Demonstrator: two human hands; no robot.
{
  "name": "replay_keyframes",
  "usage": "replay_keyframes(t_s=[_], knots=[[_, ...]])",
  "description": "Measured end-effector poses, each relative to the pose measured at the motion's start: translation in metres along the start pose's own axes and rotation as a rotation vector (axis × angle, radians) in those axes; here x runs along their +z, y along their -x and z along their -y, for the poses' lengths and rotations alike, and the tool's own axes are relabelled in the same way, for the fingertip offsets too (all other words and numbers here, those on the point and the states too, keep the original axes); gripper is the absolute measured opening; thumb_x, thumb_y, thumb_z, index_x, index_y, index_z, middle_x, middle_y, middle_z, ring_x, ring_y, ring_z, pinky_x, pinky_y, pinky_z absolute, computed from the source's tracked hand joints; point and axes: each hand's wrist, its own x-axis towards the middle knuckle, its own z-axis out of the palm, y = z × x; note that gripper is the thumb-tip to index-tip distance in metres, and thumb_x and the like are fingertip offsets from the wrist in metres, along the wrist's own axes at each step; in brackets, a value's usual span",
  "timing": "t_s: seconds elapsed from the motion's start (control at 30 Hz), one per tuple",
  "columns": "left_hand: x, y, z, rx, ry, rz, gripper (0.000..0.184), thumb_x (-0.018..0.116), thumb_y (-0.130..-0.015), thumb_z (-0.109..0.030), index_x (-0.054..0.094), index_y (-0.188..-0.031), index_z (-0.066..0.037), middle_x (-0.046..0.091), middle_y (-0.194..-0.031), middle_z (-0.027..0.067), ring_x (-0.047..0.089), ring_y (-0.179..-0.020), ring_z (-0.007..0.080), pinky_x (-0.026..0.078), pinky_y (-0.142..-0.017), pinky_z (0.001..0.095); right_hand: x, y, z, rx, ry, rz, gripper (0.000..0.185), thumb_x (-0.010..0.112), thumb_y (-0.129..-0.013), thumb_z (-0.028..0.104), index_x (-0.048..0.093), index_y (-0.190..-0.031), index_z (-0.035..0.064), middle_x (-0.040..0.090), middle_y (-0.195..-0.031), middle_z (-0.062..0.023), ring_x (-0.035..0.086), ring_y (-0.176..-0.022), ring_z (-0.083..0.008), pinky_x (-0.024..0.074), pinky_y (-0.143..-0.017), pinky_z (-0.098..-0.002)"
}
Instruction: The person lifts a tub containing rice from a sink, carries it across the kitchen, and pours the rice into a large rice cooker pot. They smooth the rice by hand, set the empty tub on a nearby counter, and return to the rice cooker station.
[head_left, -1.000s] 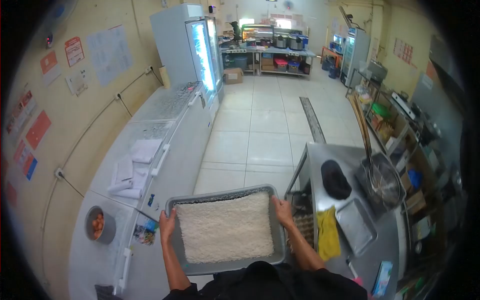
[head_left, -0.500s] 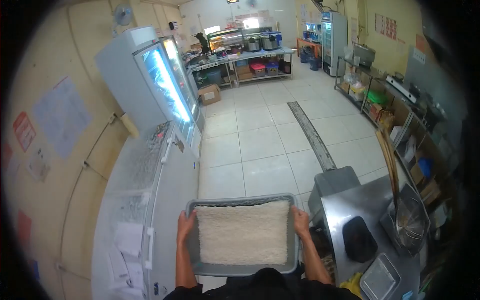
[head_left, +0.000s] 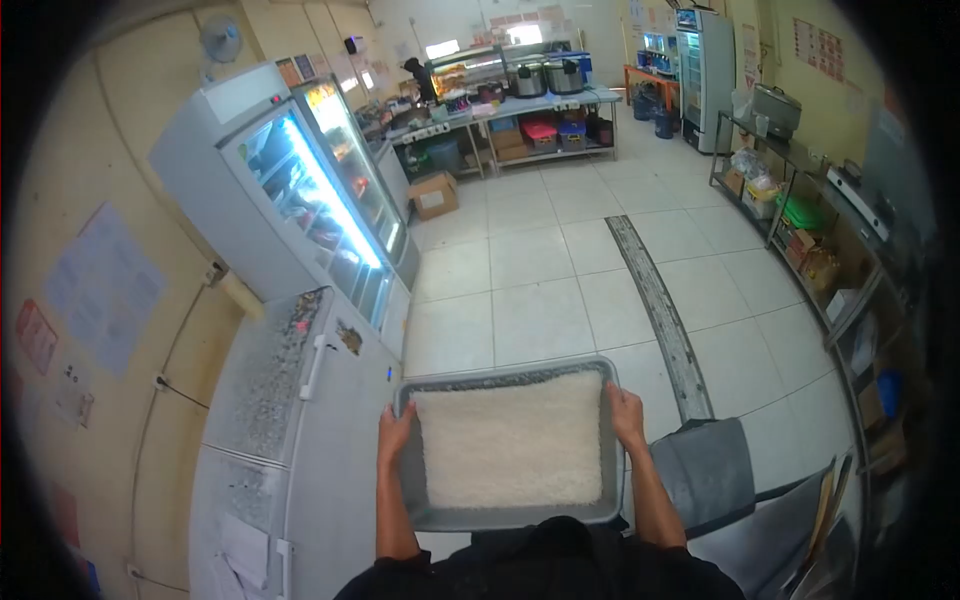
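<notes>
A grey rectangular tub is held level in front of my body, over the tiled floor. Filling most of it is a flat layer of white grains that look like uncooked rice. My left hand grips the tub's left rim, thumb over the top edge. On the opposite side, my right hand clasps the right rim in the same way. The fingers under both rims are hidden.
Along the left stand a white chest freezer and lit display fridges. A grey bin and metal table are at lower right. Shelving lines the right. A cardboard box sits on the floor ahead.
The view has moved forward and turned slightly left. The metal table and the things on it have slid down, mostly out of view. Both hands keep hold of the tub.
</notes>
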Motion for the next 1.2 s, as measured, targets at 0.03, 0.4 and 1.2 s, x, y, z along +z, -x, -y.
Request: replay_keyframes(t_s=[0.03,0.4,1.2], knots=[[0.014,-0.013,-0.009,-0.008,0.014,0.011,0.077,0.061,-0.082,-0.048,0.042,-0.124,0.013,0.051,-0.121,0.0311,0.049,-0.116,0.0379,0.037,-0.098,0.0392,0.0,-0.023,-0.003,0.001,0.019,-0.002,0.053,0.048,-0.093,0.042,0.052,-0.065,-0.0034,0.047,-0.057,-0.0008,0.04,-0.057,-0.0085,0.0354,-0.05,-0.0304],[0.231,-0.322,-0.162,0.312,-0.076,0.075,0.053,0.062,-0.084,-0.044,0.057,-0.104,0.004,0.063,-0.094,0.0173,0.058,-0.087,0.0257,0.045,-0.079,0.0357,0.006,-0.321,-0.052,0.199,0.01,-0.246,0.058,0.051,-0.088,0.049,0.063,-0.075,-0.006,0.06,-0.062,-0.0145,0.05,-0.061,-0.0168,0.0443,-0.062,-0.0353],[0.734,-0.627,-0.635,0.408,0.14,0.535,0.039,0.06,-0.087,-0.035,0.055,-0.095,0.002,0.059,-0.081,0.0085,0.053,-0.073,0.016,0.044,-0.066,0.031,-0.292,-0.839,-0.06,0.302,0.077,-0.548,0.058,0.049,-0.088,0.051,0.062,-0.078,-0.0047,0.061,-0.07,-0.0234,0.059,-0.065,-0.0293,0.0447,-0.064,-0.039]])
